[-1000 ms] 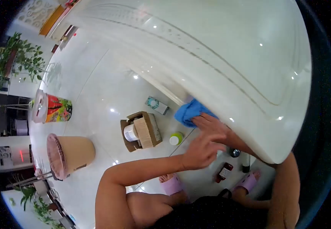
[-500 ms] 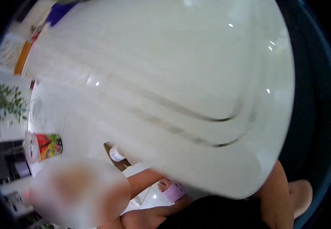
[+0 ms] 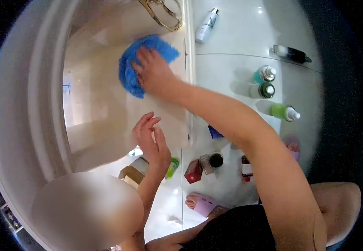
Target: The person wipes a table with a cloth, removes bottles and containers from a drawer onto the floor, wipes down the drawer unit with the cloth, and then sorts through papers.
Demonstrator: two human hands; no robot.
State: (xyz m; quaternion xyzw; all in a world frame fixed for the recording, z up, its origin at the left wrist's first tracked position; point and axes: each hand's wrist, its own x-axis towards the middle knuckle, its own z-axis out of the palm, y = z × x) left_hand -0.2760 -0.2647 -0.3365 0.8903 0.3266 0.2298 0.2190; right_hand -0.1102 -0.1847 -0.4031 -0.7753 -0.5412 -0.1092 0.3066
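Presently, right hand lies splayed over fluffy blue cloth, upper left-centre of frame, on glossy cream panel; left hand, mid-frame, half-open, empty. White tiled floor at right carries assorted bottles.

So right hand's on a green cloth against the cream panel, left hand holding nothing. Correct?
Not quite: the cloth is blue, not green, as the head view shows. The rest stands: the right hand is on it against the cream panel, and the left hand holds nothing.
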